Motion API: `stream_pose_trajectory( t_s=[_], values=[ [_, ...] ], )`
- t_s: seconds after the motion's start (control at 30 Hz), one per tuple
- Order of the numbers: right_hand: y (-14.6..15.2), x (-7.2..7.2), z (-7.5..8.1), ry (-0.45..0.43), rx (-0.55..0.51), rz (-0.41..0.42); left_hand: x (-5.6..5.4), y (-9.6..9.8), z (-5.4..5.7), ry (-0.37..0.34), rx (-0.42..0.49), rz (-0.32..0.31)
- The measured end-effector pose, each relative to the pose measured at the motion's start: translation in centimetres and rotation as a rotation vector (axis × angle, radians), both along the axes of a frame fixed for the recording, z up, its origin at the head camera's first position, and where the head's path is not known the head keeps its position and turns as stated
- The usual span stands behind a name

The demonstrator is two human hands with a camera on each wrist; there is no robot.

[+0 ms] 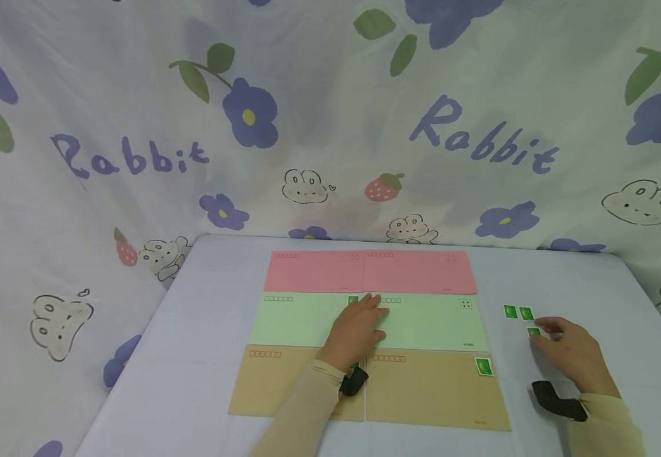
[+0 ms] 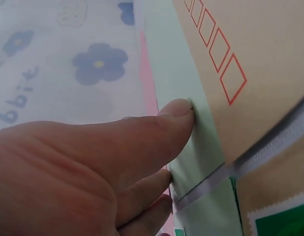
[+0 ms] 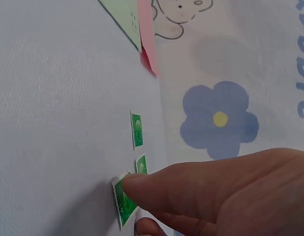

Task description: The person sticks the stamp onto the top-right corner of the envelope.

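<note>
My left hand [image 1: 355,333] rests with spread fingers where the two light green envelopes meet, its fingertips close to a green stamp [image 1: 353,299] at the left one's top right corner. The left green envelope [image 1: 301,320] is partly covered by that hand; the right green envelope [image 1: 427,324] has a printed stamp box in its corner. At the right, my right hand [image 1: 576,355] pinches a green stamp [image 3: 123,201] between thumb and fingers, tilted in the right wrist view. Two more stamps [image 1: 510,311] lie flat just beyond it.
Two pink envelopes [image 1: 313,273] form the back row. In front, the right brown envelope [image 1: 433,397] bears a stamp [image 1: 484,366]; the left brown envelope [image 1: 273,387] has one partly hidden by my left wrist. A patterned cloth [image 1: 330,114] hangs behind the white table [image 1: 181,355].
</note>
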State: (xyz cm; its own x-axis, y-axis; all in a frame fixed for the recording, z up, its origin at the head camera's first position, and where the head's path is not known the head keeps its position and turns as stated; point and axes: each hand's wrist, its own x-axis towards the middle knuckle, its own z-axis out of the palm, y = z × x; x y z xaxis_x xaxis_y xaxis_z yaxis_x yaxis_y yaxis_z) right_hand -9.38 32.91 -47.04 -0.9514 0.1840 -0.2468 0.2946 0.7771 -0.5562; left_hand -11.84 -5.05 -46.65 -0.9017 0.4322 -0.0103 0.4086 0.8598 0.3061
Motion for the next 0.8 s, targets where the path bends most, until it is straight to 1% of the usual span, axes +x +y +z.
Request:
stream_pose_trajectory(
  t_s=[0.27, 0.43, 0.6, 0.8],
  values=[
    [-0.02, 0.01, -0.02, 0.011, 0.022, 0.018, 0.05, -0.07, -0.04, -0.008, 0.004, -0.004],
    [-0.01, 0.09, -0.06, 0.046, 0.042, 0.035, 0.01, -0.09, -0.18, -0.007, -0.002, -0.005],
    [0.03, 0.02, -0.19, 0.042, 0.049, 0.019, -0.02, -0.04, -0.25, -0.006, -0.017, -0.006],
    [-0.02, -0.02, -0.44, 0.048, 0.062, -0.005, -0.02, 0.0, 0.01, -0.009, -0.024, -0.007]
  ],
)
